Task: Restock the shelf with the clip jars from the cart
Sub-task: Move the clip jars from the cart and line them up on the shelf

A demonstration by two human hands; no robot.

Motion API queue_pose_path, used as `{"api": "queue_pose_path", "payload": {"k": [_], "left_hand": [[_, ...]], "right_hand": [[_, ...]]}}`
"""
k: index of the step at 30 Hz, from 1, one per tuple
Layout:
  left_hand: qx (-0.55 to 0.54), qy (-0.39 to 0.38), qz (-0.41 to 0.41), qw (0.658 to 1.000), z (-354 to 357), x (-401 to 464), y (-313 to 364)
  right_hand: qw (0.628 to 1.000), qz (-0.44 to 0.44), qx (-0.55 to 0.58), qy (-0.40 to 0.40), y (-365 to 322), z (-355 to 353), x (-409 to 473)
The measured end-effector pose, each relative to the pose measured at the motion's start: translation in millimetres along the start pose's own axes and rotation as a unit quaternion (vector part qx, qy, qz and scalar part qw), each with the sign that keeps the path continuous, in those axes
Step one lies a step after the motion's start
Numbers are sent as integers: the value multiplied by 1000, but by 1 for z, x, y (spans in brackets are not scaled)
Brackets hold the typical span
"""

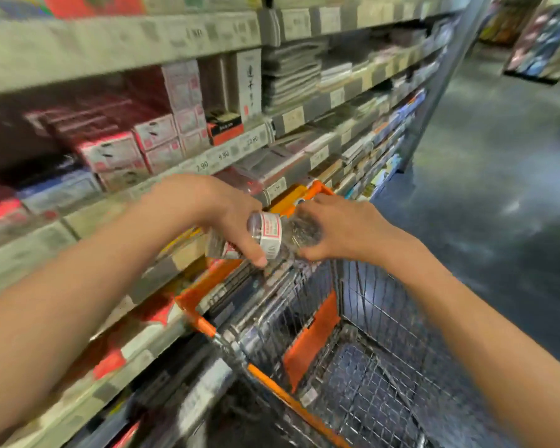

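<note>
Both hands meet above the far end of the wire cart (pixel 362 360). My left hand (pixel 214 211) grips a clear clip jar (pixel 267 232) with a red and white label, thumb across its side; part of a second clear jar (pixel 218 247) shows under its palm. My right hand (pixel 340 227) holds a clear jar (pixel 306 232) of metal clips that lies against the left hand's jar. The shelf (pixel 78 215) runs along the left, just beside the hands. The picture is blurred.
The shelf tiers hold red and white boxes (pixel 117 150), stacked paper goods (pixel 291 72) and price tags. The cart has orange trim (pixel 311 341) and stands close against the shelf. The grey aisle floor (pixel 498 156) stretches to the right, with more displays far off.
</note>
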State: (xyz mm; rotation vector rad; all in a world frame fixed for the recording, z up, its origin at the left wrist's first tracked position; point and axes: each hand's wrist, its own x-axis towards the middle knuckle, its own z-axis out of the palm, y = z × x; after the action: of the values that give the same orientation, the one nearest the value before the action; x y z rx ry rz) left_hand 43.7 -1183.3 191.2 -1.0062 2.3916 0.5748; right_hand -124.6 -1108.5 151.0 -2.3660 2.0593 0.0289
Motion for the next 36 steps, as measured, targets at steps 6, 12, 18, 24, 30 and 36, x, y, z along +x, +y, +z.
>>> {"api": "queue_pose_path", "payload": {"k": [6,12,18,24,30,36], "left_hand": [[12,79,-93,992,-12,-91,-42],[-35,147,-144,978,-11,-177,-74],[-23,201,-207,957,-11,-256,-101],[-55,243,-217,944,-11,-329,-111],[-81,292,-222,927,-9,-371,-127],[-73,320,-249,911,-6,-399,-139]], "right_hand": [[996,-78,-4,30,-63,-50,23],[986,-145,-9,78,-135,-94,41],[970,-205,-9,130,-204,-139,46],[959,-236,-9,156,-254,-178,41],[950,-255,6,179,-290,-202,32],[938,-292,26,183,-316,-216,28]]}}
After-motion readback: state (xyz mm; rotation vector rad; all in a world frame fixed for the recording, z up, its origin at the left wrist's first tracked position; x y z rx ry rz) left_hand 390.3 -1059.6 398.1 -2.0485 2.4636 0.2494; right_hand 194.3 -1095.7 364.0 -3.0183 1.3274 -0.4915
